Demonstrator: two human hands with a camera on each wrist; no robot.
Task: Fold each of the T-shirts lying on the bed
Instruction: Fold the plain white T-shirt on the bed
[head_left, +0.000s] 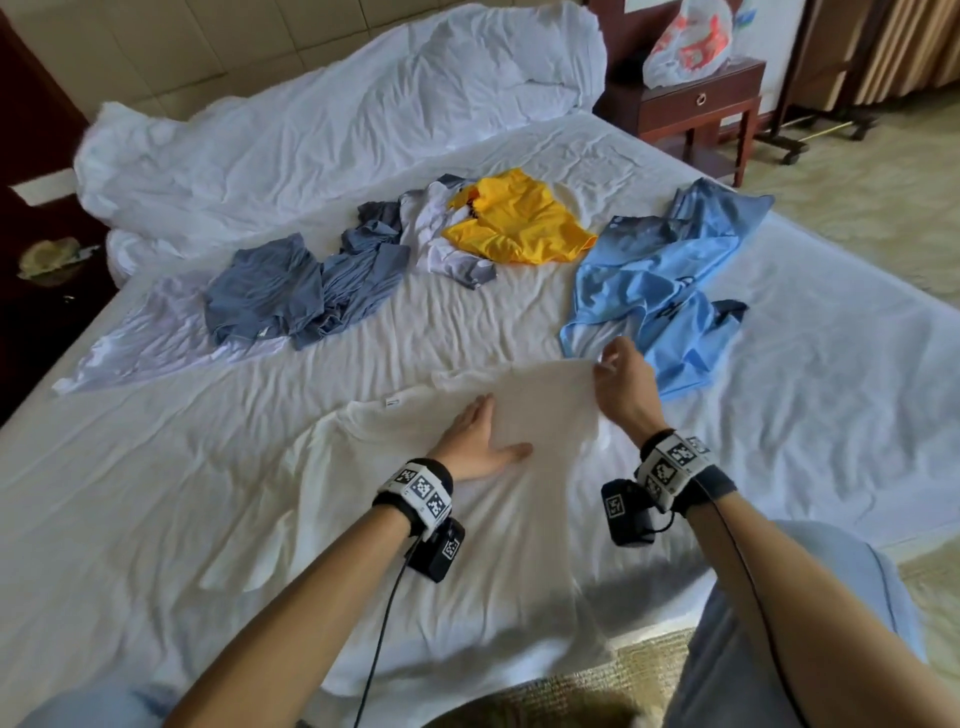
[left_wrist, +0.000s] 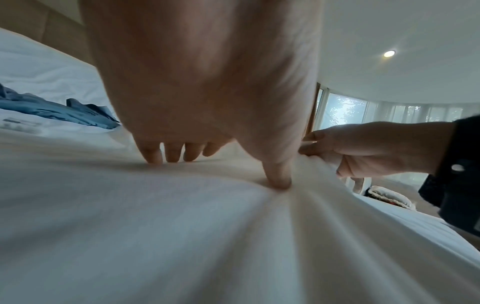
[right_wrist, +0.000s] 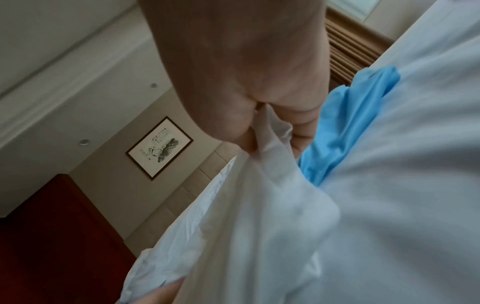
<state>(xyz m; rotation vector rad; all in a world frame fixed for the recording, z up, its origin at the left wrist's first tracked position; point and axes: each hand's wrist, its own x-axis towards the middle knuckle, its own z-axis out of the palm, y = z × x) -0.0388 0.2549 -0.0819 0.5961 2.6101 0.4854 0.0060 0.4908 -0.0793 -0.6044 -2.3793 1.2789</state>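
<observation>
A cream cotton T-shirt (head_left: 395, 467) lies spread on the near part of the white-sheeted bed (head_left: 831, 389), one side lifted for a fold. The left hand (head_left: 480, 441) presses flat, fingers straight, apparently anchoring the fold line, while the right hand (head_left: 621, 376) pinches the raised edge to carry it across. Beyond wait unfolded shirts: a sky-blue jersey (head_left: 660, 275) just beside the right hand, a yellow shirt (head_left: 519, 221) and a slate-blue crumpled shirt (head_left: 291, 291) farther off.
</observation>
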